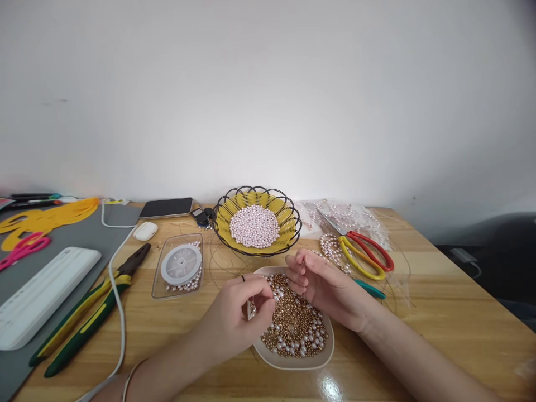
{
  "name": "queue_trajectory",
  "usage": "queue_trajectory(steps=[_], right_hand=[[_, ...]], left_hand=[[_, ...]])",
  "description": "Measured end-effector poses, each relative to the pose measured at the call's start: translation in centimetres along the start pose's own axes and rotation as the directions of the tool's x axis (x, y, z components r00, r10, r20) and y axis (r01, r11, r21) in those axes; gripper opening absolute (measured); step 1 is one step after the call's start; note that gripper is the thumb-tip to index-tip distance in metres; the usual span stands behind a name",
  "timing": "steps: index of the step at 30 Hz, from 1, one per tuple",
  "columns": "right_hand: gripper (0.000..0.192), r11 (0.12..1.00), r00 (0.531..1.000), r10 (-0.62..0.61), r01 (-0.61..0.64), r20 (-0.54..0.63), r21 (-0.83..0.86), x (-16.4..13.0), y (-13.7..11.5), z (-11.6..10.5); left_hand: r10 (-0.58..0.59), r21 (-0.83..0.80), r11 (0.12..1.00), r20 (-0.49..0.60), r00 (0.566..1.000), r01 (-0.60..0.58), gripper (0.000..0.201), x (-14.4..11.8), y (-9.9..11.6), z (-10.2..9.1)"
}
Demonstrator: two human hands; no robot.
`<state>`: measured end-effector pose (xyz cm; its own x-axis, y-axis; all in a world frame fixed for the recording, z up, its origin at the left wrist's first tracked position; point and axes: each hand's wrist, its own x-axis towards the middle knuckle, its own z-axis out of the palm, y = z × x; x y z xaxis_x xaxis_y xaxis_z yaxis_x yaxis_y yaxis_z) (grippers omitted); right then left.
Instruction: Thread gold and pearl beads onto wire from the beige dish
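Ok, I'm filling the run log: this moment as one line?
left hand: pinching beads over dish | right hand: fingertips together above gold and white beads | wire basket: behind

Whatever the left hand [245,312] pinches is too small to make out, and its fingers hide the dish [293,360] rim beneath them (beads too). Any thread between the right hand's [324,287] fingertips cannot be told.
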<state>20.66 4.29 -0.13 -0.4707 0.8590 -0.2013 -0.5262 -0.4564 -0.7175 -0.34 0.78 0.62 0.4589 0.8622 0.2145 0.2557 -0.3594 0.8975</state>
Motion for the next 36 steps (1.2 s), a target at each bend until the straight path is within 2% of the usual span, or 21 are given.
queue_trajectory(steps=[8,14,20,24,26,27,28,30,32,33,34,36], right_hand=[[0.028,1.0,1.0,-0.003,0.003,0.0,-0.01,0.0,0.0,-0.1],[0.027,0.998,1.0,-0.027,0.026,-0.013,-0.063,-0.1,0.0,-0.1],[0.025,0.955,0.991,-0.13,0.122,-0.012,-0.272,-0.2,0.4,-0.3],[0.035,0.888,0.973,-0.23,0.21,0.002,-0.408,-0.2,0.4,-0.5],[0.04,0.791,0.945,-0.328,0.285,0.019,-0.542,-0.2,0.2,-0.5],[0.04,0.71,0.928,-0.369,0.309,0.039,-0.632,-0.3,0.0,-0.5],[0.039,0.605,0.914,-0.399,0.321,0.071,-0.729,-0.4,-0.3,-0.5],[0.032,0.334,0.895,-0.417,0.315,0.161,-0.888,-0.5,-0.9,-0.5],[0.024,0.071,0.89,-0.39,0.285,0.236,-0.956,-0.6,-1.3,-0.7],[0.02,-0.023,0.897,-0.366,0.258,0.249,-0.966,-0.6,-1.5,-0.8],[0.017,-0.09,0.91,-0.339,0.223,0.241,-0.971,-0.5,-1.5,-1.0],[0.015,-0.165,0.938,-0.29,0.148,0.191,-0.975,-0.4,-1.5,-1.3]], left_hand=[[-0.029,-0.002,1.0,0.013,0.999,0.029,0.019,-0.1,0.0,-0.1],[-0.001,-0.008,1.0,0.002,1.0,0.001,0.019,0.0,0.1,-0.1],[-0.004,-0.004,1.0,-0.002,1.0,0.004,0.019,-0.2,-0.3,-0.1],[-0.009,-0.006,1.0,-0.011,1.0,0.009,0.02,-0.2,-0.4,-0.1],[-0.012,-0.008,1.0,-0.01,1.0,0.012,0.02,-0.2,-0.3,0.0],[-0.013,-0.008,1.0,-0.012,1.0,0.013,0.02,-0.1,-0.2,0.0],[-0.015,-0.007,1.0,-0.013,1.0,0.015,0.02,-0.1,-0.2,0.0],[-0.019,-0.006,1.0,-0.016,1.0,0.018,0.02,0.0,0.0,-0.1],[-0.023,-0.006,1.0,-0.012,1.0,0.023,0.02,0.0,0.1,-0.1],[-0.026,-0.005,1.0,-0.007,1.0,0.026,0.02,0.0,0.1,-0.1],[-0.034,-0.005,0.999,-0.01,0.999,0.034,0.02,0.0,0.1,-0.1],[-0.041,-0.007,0.999,-0.012,0.999,0.041,0.02,0.0,0.0,-0.1]])
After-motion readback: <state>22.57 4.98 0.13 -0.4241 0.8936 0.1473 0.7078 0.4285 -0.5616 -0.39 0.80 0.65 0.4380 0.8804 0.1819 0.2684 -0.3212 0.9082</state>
